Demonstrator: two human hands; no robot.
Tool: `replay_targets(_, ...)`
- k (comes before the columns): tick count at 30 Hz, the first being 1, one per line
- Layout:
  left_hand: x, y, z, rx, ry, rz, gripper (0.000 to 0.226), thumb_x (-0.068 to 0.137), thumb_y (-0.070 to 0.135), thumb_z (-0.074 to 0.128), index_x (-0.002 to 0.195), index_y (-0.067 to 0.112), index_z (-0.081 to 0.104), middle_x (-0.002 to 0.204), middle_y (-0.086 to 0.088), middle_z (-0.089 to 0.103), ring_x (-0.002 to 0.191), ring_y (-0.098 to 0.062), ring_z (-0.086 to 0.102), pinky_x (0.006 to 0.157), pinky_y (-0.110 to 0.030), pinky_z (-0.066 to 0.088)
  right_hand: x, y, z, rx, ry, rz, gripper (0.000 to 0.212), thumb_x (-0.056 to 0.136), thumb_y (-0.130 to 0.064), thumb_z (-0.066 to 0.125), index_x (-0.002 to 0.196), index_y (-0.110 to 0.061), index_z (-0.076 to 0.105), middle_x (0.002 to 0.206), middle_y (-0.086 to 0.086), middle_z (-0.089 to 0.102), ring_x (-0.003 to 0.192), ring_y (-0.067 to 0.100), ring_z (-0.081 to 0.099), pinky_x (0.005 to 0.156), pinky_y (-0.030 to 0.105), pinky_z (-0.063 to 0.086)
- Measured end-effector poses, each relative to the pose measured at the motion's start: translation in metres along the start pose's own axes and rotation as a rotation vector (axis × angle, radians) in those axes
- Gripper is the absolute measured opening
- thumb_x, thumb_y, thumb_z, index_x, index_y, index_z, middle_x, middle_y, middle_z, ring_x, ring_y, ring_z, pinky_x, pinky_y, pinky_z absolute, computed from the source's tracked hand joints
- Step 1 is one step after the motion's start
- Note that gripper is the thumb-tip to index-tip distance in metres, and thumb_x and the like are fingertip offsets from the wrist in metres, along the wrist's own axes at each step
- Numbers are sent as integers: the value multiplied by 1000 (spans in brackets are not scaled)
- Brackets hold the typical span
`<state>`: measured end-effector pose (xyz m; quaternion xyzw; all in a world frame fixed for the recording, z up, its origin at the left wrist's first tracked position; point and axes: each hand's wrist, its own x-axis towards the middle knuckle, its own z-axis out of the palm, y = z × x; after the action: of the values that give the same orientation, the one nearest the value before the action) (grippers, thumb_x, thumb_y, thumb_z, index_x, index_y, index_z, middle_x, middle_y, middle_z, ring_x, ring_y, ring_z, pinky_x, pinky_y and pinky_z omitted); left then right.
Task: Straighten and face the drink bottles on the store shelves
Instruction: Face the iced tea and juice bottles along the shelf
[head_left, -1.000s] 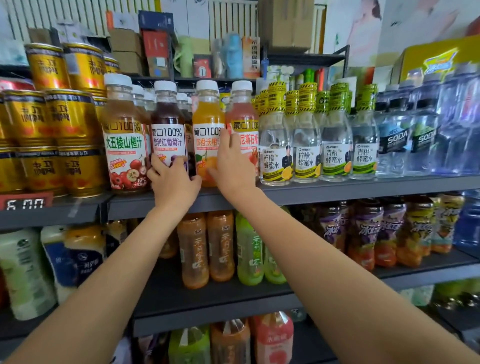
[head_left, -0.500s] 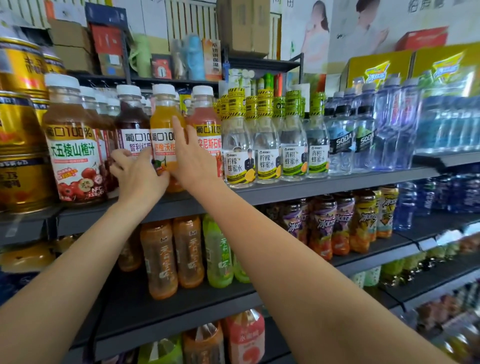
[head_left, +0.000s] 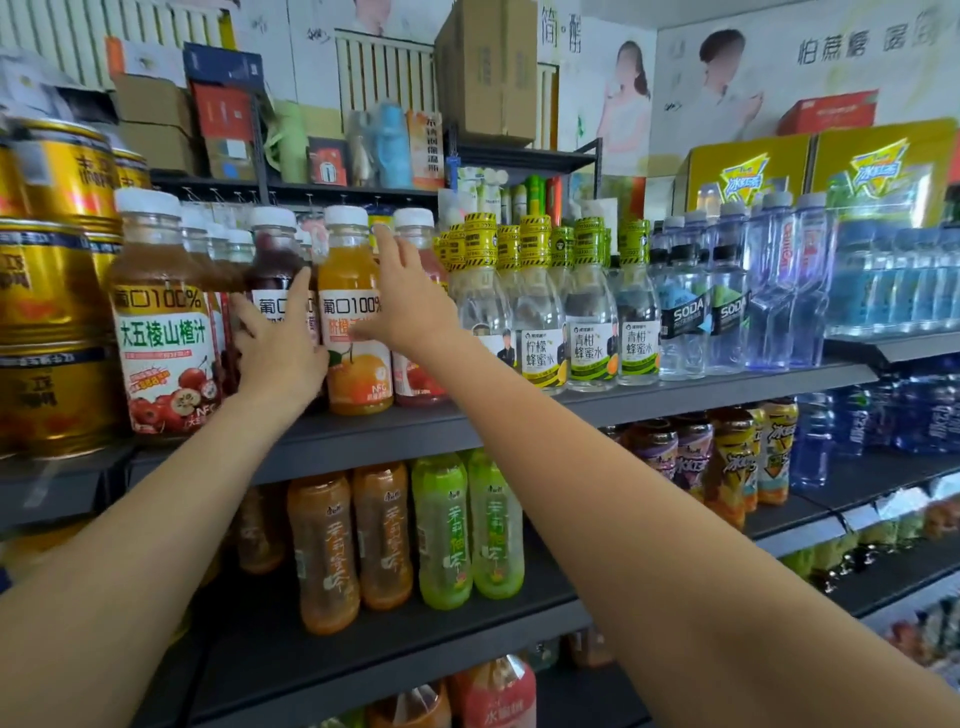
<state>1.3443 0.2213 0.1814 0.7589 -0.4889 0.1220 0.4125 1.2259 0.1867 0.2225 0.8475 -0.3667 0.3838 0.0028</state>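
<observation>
Four white-capped juice bottles stand in a row on the upper shelf (head_left: 675, 395). From left to right they are a hawthorn bottle (head_left: 161, 332), a dark grape bottle (head_left: 272, 270), an orange bottle (head_left: 348, 275) and a red bottle (head_left: 415, 379). My left hand (head_left: 283, 345) grips the grape bottle at its label, thumb up its right side. My right hand (head_left: 402, 301) holds the orange bottle. Its thumb lies across the label, and its fingers reach into the gap beside the red bottle, hiding most of that bottle.
Stacked gold cans (head_left: 52, 291) fill the left end of the shelf. Clear honey-water bottles (head_left: 540, 312) and soda bottles (head_left: 685, 312) stand close on the right. Orange tea bottles (head_left: 322, 545) and green tea bottles (head_left: 441, 530) stand on the shelf below.
Both hands have slid up from the bottle bases to the labels. My right fingers now reach toward the necks. The view has swung right and drawn closer.
</observation>
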Motion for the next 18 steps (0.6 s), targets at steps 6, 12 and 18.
replay_targets(6, -2, -6, 0, 90, 50, 34, 86, 92, 1, 50, 146, 44, -2, 150, -26, -6, 133, -50, 13, 97, -48, 37, 3, 3, 7, -114, 6, -36, 107, 78, -37, 74, 151, -15, -2, 152, 7, 24, 122, 30, 50, 81, 38, 49)
replay_targets(12, -14, -2, -12, 48, 34, 55, 85, 92, 3, 53, 146, 46, 2, 150, -22, -3, 134, -47, 14, 98, -44, 37, 9, -4, 7, -136, 7, -32, 110, 77, -34, 76, 150, -15, -4, 150, 13, 25, 118, 32, 54, 74, 35, 47)
replay_targets(18, -29, -2, -22, 83, 38, 84, 87, 93, 15, 55, 143, 50, -6, 151, -18, -4, 139, -43, 10, 104, -44, 35, 5, -14, 7, -97, 135, -72, 89, 83, -33, 69, 147, -11, 10, 147, 15, 19, 100, 29, 61, 61, 26, 38)
